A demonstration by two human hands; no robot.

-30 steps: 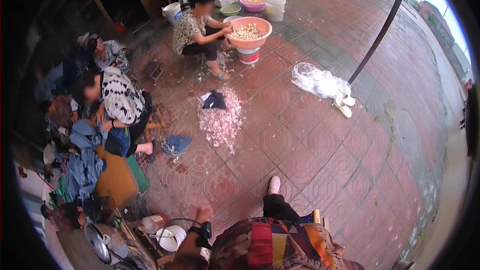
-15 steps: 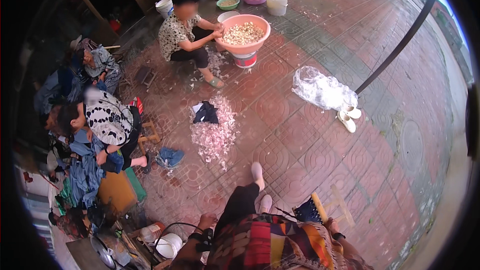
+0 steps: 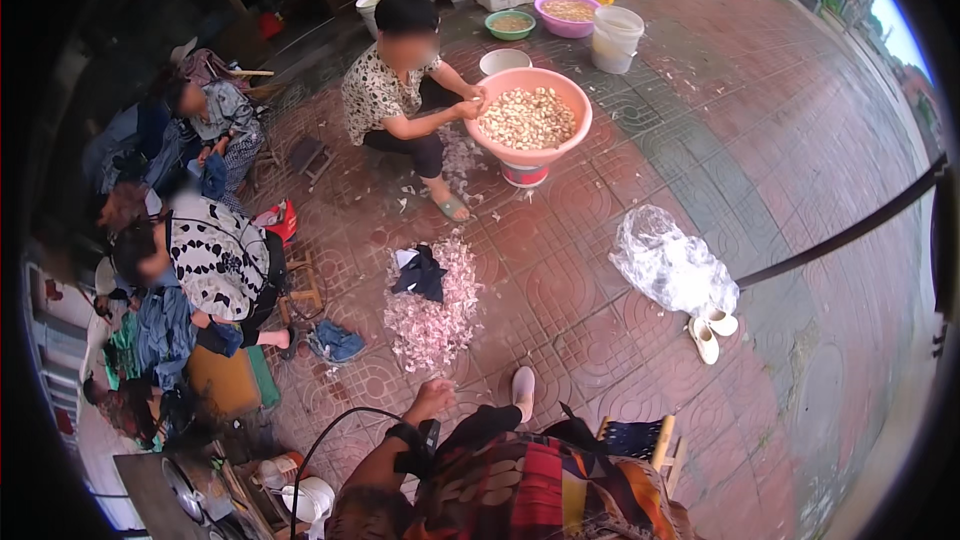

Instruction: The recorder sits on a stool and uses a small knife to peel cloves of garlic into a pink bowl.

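Note:
My left hand (image 3: 432, 398) is held out in front of my body, over the paving near a pile of pinkish-white garlic skins (image 3: 430, 325). Its fingers look loosely curled, with nothing visible in them. A dark band and cable are at that wrist. My right hand is out of sight beside my patterned clothing. On that side stands a small wooden folding stool (image 3: 662, 443) with a dark woven seat, partly covered by my clothes. A dark cloth (image 3: 421, 273) lies on the skins.
Ahead, a seated person works over a pink basin (image 3: 572, 145) of peeled garlic cloves. Two others sit at left among clothes. A clear plastic bag (image 3: 668, 258) and white shoes (image 3: 705, 338) lie at right, beside a dark pole (image 3: 850, 230). Buckets and basins stand behind.
My view has shifted and my body has moved forward from the stool. My left hand has risen forward. My right hand, earlier on the stool's wooden bar, has gone out of view.

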